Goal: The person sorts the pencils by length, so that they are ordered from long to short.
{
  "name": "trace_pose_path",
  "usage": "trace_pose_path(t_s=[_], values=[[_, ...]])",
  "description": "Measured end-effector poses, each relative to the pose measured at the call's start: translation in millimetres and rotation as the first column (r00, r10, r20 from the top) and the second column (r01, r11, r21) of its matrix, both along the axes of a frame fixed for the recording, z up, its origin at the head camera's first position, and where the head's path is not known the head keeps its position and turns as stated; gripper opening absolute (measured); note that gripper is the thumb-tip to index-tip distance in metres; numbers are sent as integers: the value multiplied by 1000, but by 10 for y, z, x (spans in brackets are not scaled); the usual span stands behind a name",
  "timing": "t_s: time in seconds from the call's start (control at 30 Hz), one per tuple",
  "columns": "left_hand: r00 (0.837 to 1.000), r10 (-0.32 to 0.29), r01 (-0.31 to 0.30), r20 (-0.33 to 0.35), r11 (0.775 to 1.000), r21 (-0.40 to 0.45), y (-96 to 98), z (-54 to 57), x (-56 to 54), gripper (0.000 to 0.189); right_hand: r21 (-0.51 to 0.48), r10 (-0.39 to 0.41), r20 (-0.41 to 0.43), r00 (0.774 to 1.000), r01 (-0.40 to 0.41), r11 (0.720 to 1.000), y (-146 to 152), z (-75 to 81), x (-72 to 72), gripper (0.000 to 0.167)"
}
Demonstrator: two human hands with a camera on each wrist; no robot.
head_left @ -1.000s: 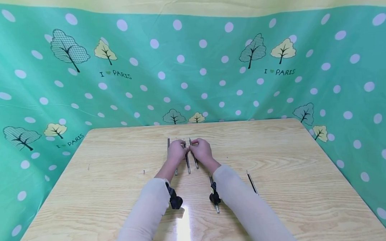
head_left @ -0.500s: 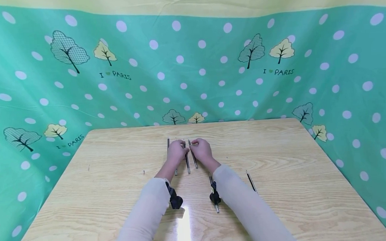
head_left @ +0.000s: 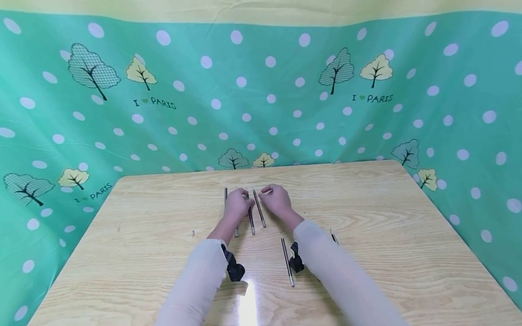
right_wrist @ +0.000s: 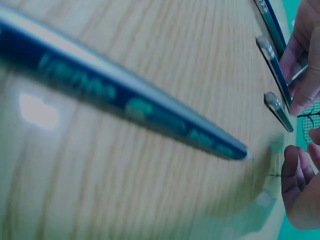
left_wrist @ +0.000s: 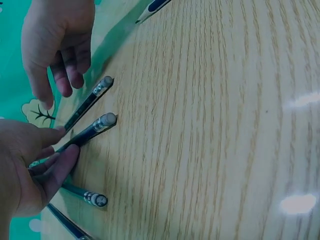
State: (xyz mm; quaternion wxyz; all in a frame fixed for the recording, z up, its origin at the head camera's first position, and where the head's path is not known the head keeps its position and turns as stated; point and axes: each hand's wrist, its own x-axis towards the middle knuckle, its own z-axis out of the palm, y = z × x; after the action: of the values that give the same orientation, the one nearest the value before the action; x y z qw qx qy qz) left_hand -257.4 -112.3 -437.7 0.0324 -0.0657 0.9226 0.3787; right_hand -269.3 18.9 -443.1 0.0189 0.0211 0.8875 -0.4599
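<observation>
My left hand [head_left: 238,203] pinches a dark striped pencil [head_left: 251,222] between thumb and fingers, close to the tabletop. In the left wrist view the eraser end of that pencil [left_wrist: 95,128] sticks out past the fingertips. Just right of it a second pencil [head_left: 259,209] lies slightly slanted. My right hand [head_left: 276,199] is beside this one, fingers loosely bent and holding nothing, apart from the pencil in the left wrist view. Two more pencils, one far-left pencil [head_left: 226,193] and one partly hidden pencil [head_left: 236,232], lie by and under the left hand.
On the wooden table [head_left: 160,264], a separate pencil [head_left: 287,262] lies near the right wrist camera. Another pencil [head_left: 334,236] is mostly covered by the right sleeve. A tiny scrap [head_left: 193,233] lies left of the hands. A green dotted cloth [head_left: 258,95] hangs behind the table.
My right hand has let go of the slanted pencil and moved a little right, away from it. The right sleeve now covers more of the far-right pencil. My left hand stays in place.
</observation>
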Motion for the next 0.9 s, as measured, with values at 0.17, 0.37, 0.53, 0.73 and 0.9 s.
trace_pose_path(t_s=[0.17,0.37,0.53,0.73,0.9], values=[[1000,-15,14,-14,1000,-20,-21,28,12,38,7,22,5,1000,-22,1000,66,55,6,21],[999,-29,28,-24,999,-40,-48,96,31,39,-7,35,22,999,-35,999,153,125,45,23],[999,-46,46,-12,999,-23,-78,158,57,40,-27,49,26,998,-48,998,218,169,78,24],[997,-76,76,5,997,-6,-118,218,124,40,-30,64,20,998,-64,998,316,220,132,24],[995,-103,104,10,994,-36,-124,271,182,42,-31,86,11,996,-85,996,401,245,182,25]])
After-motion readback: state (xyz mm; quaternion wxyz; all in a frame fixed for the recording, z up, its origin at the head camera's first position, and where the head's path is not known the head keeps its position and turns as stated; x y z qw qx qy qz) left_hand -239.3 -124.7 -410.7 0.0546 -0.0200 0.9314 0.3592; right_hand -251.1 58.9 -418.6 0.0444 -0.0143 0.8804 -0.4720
